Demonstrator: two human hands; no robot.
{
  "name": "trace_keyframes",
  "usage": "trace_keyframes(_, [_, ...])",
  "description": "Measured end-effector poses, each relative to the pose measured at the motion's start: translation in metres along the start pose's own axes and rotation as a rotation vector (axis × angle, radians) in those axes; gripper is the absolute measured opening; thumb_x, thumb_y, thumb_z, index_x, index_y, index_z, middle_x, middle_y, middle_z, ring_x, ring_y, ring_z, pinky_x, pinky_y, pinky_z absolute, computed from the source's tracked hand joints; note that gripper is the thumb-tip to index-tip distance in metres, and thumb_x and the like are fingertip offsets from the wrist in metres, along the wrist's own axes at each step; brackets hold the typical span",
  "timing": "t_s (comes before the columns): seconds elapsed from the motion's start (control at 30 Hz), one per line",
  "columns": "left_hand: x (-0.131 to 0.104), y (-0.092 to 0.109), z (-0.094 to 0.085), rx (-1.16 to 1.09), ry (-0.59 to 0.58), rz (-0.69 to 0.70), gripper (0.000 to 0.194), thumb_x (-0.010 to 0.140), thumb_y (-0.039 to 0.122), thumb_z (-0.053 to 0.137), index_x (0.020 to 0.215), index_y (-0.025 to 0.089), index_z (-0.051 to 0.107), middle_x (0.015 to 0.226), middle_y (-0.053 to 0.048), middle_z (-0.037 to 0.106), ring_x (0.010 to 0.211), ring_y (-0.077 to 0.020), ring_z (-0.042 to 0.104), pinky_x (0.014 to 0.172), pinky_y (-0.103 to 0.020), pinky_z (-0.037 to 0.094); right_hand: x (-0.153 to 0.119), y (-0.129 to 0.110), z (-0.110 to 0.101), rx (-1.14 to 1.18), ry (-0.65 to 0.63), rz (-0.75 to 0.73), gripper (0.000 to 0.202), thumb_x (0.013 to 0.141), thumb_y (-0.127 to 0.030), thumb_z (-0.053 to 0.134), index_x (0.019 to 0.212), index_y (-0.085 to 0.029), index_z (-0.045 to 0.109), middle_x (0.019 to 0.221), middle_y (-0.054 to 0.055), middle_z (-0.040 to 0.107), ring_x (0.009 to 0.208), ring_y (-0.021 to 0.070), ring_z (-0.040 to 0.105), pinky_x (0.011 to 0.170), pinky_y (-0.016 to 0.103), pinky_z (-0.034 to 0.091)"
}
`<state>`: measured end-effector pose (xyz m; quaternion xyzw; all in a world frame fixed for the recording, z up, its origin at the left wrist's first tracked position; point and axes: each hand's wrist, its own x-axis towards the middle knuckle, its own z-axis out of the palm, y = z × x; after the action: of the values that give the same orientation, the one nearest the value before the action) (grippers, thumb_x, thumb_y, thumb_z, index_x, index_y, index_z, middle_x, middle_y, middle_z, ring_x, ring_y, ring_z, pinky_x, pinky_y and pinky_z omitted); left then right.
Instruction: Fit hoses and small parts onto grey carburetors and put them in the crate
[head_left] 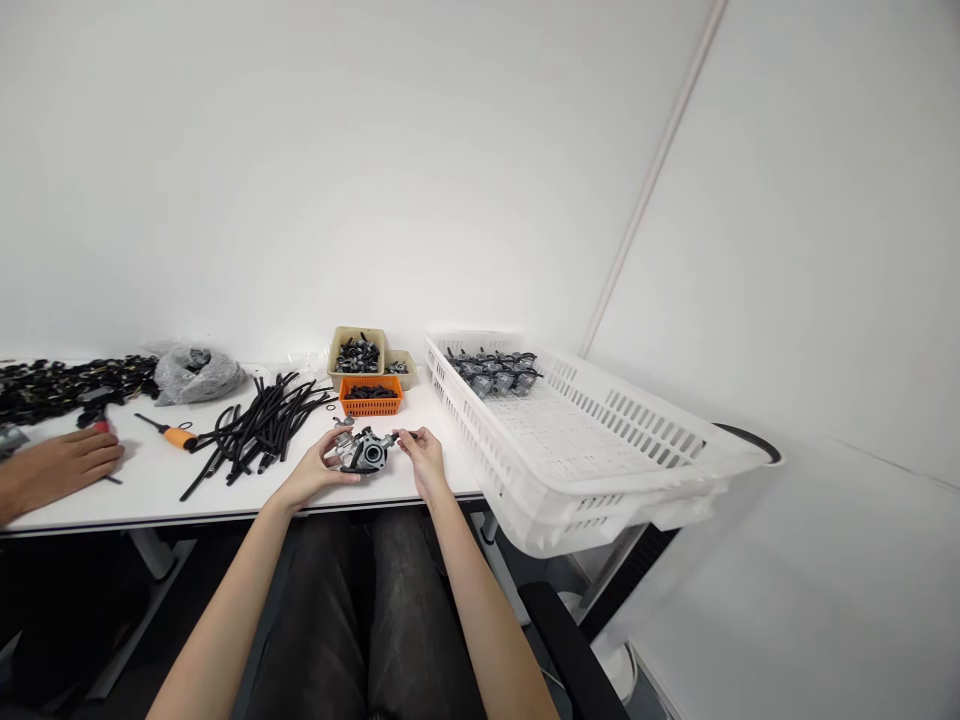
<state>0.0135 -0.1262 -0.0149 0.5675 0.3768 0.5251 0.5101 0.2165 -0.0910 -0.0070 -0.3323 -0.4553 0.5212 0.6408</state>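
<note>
A silver metal part with a round opening, like a carburetor (pixel 365 452), is held just above the white table's front edge. My left hand (pixel 318 470) is closed round its left side, thumb in front and fingers behind. At its right side, my right hand (pixel 424 458) pinches a small dark piece (pixel 406 435) against the end of a fitting. Just behind the part is an orange basket (pixel 371 406) of small black pieces.
Black tubes (pixel 262 430), an orange-handled screwdriver (pixel 174 434) and a plastic bag (pixel 196 374) lie left. Beige bins (pixel 335 380) hold small parts. A white crate (pixel 600 480) at right holds several similar metal parts (pixel 499 375). Another person's hand (pixel 67 470) rests far left.
</note>
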Motion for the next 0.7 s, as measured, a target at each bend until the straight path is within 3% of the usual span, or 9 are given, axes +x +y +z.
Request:
trace_keyframes(0.33, [-0.002, 0.007, -0.002, -0.113, 0.004, -0.13, 0.081, 0.055, 0.028, 0.084, 0.128, 0.021, 0.051, 0.134, -0.014, 0.052, 0.105, -0.0264, 0.061, 0.067, -0.026, 0.054, -0.001, -0.003, -0.003, 0.057, -0.145, 0.069, 0.046, 0.054, -0.031, 0.084, 0.096, -0.021, 0.069, 0.093, 0.006, 0.073, 0.079, 0.0162, 0.065, 0.073, 0.028, 0.046])
trace_keyframes(0.7, [-0.003, 0.007, -0.002, -0.188, -0.019, -0.162, 0.068, 0.06, 0.029, 0.082, 0.122, 0.019, 0.056, 0.128, -0.014, 0.057, 0.094, -0.0227, 0.064, 0.06, -0.024, 0.053, 0.0, 0.001, -0.003, -0.053, -0.125, 0.002, 0.026, 0.058, -0.033, 0.079, 0.079, -0.02, 0.074, 0.08, 0.005, 0.071, 0.078, 0.0177, 0.062, 0.072, 0.03, 0.045])
